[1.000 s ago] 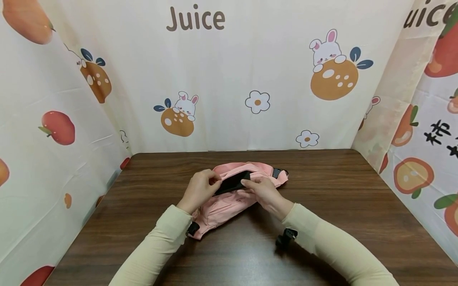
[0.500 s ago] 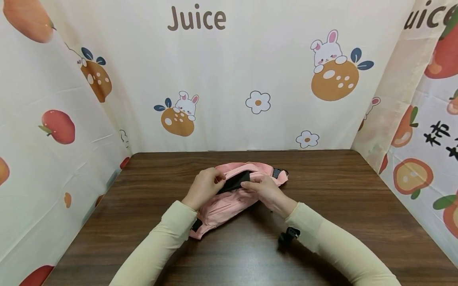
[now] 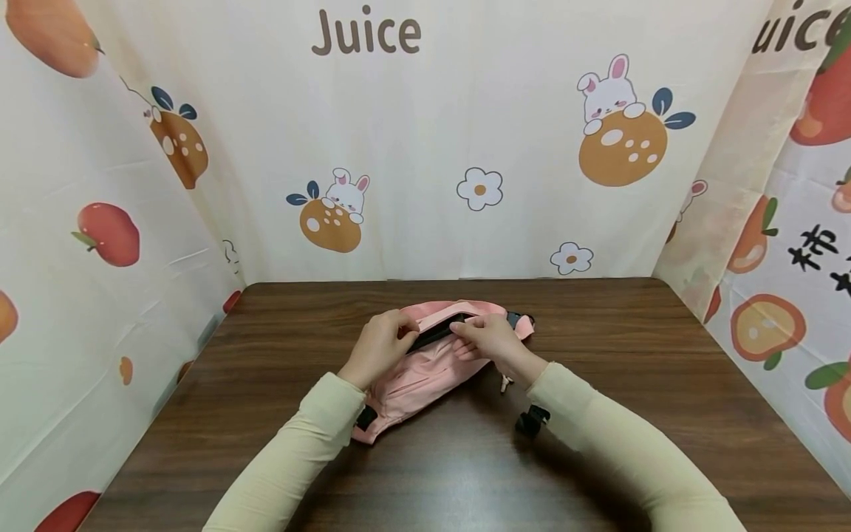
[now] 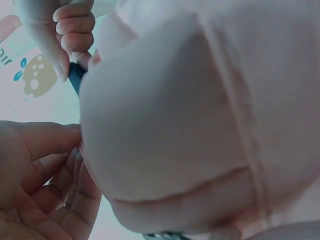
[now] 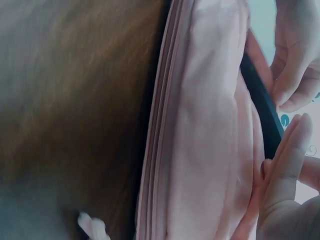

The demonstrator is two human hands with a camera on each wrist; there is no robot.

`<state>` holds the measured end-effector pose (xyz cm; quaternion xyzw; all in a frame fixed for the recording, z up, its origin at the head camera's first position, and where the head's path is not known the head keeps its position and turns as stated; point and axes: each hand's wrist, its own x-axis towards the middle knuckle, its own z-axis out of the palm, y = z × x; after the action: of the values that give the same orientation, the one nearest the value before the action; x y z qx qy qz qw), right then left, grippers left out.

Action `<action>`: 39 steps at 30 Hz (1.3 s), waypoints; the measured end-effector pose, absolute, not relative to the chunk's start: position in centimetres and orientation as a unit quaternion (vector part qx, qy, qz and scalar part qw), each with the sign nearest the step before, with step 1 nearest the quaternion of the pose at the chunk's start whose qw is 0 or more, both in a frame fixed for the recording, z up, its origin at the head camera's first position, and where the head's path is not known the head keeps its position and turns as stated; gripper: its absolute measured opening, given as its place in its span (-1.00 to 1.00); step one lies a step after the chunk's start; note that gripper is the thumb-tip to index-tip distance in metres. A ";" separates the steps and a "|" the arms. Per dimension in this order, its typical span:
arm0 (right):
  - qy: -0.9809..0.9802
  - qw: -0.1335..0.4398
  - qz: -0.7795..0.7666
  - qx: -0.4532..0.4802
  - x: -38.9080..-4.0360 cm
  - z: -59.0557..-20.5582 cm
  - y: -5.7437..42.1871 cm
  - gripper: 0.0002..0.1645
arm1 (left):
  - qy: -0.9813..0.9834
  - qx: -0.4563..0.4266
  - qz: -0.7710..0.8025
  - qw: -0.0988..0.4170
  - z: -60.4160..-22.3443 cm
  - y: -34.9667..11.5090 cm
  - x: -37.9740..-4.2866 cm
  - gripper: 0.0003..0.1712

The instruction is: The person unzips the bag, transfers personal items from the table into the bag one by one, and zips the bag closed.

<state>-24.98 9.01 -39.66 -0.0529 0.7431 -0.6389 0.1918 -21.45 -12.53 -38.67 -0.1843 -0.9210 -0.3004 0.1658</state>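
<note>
A pink waist bag (image 3: 425, 380) lies slantwise on the table with its zip opening facing up. A narrow strip of a flat black thing (image 3: 433, 334) shows in the opening; the rest is hidden inside. My left hand (image 3: 382, 346) pinches the bag's edge at the left end of the opening. My right hand (image 3: 495, 341) pinches the right end of the black thing between thumb and fingers. In the right wrist view the black thing's dark edge (image 5: 262, 107) runs between both hands, beside the pink fabric (image 5: 207, 120).
The bag rests on a dark wood-grain table (image 3: 598, 443). Black buckles sit at the bag's far right end (image 3: 521, 320) and near left end (image 3: 366, 418). A small zip pull (image 3: 505, 383) hangs near my right wrist. Fruit-printed curtains (image 3: 412, 133) enclose the back and sides.
The black thing has sunk deeper into the bag, from a broad face to a thin strip. My right hand has shifted slightly up; my left has moved a little right, then stayed.
</note>
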 end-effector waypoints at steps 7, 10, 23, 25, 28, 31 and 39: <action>0.773 0.182 -0.607 -0.039 -25.8 -39.8 9.2 -0.61 | -0.921 -0.187 -0.299 0.167 -38.8 -12.6 -21.6 -0.95; 0.772 0.184 -0.607 -0.040 -26.0 -39.9 9.1 -0.61 | -0.920 -0.184 -0.304 0.162 -38.8 -12.6 -21.6 -0.94; 0.844 0.115 -0.474 -0.223 -25.3 -40.2 9.7 -0.80 | -0.920 -0.168 -0.321 0.148 -38.8 -12.5 -21.5 -0.94; 0.857 0.094 -0.444 -0.244 -25.1 -40.1 9.9 -0.82 | -0.920 -0.166 -0.322 0.146 -38.8 -12.5 -21.5 -0.94; 0.867 0.078 -0.420 -0.255 -25.0 -40.1 10.3 -0.83 | -0.921 -0.162 -0.323 0.143 -38.8 -12.5 -21.4 -0.92; 0.878 0.053 -0.391 -0.270 -25.1 -40.3 10.5 -0.84 | -0.921 -0.161 -0.326 0.140 -38.7 -12.5 -21.3 -0.92; 0.901 -0.002 -0.316 -0.296 -25.2 -40.7 10.8 -0.85 | -0.920 -0.169 -0.332 0.123 -38.8 -12.6 -21.3 -0.92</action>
<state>-25.20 10.77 -40.70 -0.2960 0.9013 -0.3164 -0.0018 -21.34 -12.56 -38.79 -0.1685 -0.9197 -0.3325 0.1231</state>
